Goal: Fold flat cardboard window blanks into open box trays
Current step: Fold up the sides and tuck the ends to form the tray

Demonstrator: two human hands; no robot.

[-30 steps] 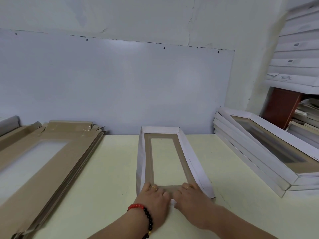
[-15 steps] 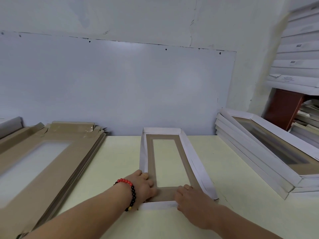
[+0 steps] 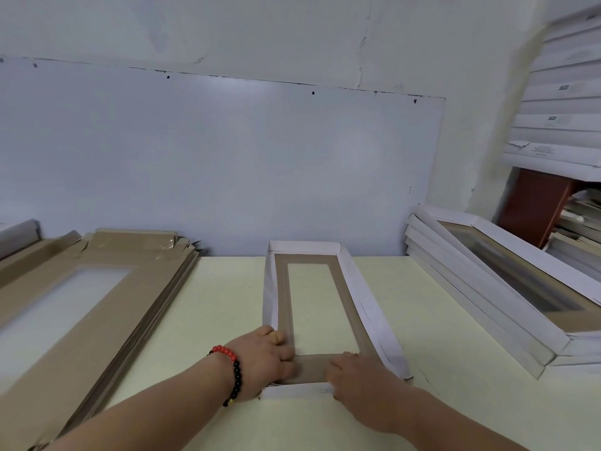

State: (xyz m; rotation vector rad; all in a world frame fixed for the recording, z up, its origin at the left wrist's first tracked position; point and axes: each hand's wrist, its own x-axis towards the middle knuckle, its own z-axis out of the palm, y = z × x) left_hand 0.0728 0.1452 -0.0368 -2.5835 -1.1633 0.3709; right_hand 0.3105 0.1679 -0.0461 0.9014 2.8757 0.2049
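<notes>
From the head view, we are working on one box tray (image 3: 325,307) lying mid-surface (image 3: 455,320). Our left hand (image 3: 263,362) is pinching its near-left corner; our right hand (image 3: 361,382) is pressing flat on the near wall. Three walls are standing, the right one leaning outward. Folded trays (image 3: 487,288) are piling up at right, and a flat blank stack (image 3: 74,304) is waiting at left.

Even, soft indoor light, faint shadows, slight overall softness, and wide-angle bending with blur toward the edges.
</notes>
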